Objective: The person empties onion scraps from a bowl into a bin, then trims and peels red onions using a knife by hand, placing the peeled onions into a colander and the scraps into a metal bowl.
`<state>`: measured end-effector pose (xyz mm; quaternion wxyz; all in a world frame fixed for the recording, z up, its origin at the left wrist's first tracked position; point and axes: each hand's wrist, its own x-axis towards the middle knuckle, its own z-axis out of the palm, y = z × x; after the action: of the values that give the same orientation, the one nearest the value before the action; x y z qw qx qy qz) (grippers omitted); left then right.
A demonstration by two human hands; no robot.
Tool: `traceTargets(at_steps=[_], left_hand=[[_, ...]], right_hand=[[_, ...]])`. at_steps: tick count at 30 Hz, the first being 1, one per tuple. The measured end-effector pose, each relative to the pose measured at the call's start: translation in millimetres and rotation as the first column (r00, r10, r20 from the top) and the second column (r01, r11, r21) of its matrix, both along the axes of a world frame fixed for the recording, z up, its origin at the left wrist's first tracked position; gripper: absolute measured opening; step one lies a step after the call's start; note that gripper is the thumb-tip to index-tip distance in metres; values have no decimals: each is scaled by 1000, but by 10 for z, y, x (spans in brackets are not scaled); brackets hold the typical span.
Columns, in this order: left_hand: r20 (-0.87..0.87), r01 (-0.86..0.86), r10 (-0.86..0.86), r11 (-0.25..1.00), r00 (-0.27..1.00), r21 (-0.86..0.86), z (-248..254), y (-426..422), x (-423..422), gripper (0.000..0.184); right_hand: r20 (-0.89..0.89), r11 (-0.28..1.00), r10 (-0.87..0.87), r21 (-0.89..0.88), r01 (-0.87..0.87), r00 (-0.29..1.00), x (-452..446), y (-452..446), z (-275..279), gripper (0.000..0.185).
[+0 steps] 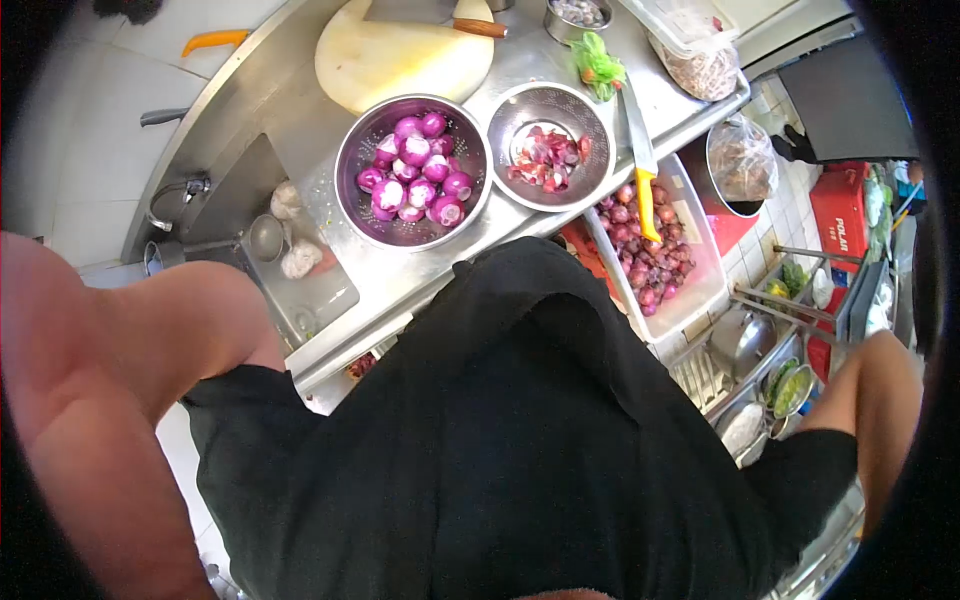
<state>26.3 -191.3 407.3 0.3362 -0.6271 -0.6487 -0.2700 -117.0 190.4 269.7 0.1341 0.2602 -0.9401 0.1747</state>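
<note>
Worktop point(385, 282), sink point(228, 190) toward its left end. Bin point(706, 255) just off the front edge, right side. Colander point(460, 120) near the front edge, bowl point(515, 112) just beside it. Knife point(641, 150) lies across the front edge, yellow handle out over the bin. Peeled onions point(415, 150) in the colander, unpeeled onions point(655, 275) in the bin, skins point(550, 160) in the bowl. Both hands out of frame; can't tell if wide, narrow or holding anything. Best handling, my judgement: grip the knife by its handle, since a bump could tip it; trim ends thinly; keep skins out of the colander.
</note>
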Motion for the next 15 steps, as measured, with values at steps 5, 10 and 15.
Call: traceTargets(at_steps=[5, 10, 15], left_hand=[[-30, -36, 36, 999, 999, 7, -27, -87, 44, 38], [-35, -43, 43, 999, 998, 14, -21, -57, 56, 38], [-61, -34, 35, 999, 998, 18, -48, -87, 47, 38]], right_hand=[[219, 991, -62, 132, 33, 974, -370, -317, -994, 37], [267, 985, -109, 156, 69, 957, -477, -357, -1237, 38], [267, 984, -119, 161, 77, 956, -538, -358, -1303, 39]])
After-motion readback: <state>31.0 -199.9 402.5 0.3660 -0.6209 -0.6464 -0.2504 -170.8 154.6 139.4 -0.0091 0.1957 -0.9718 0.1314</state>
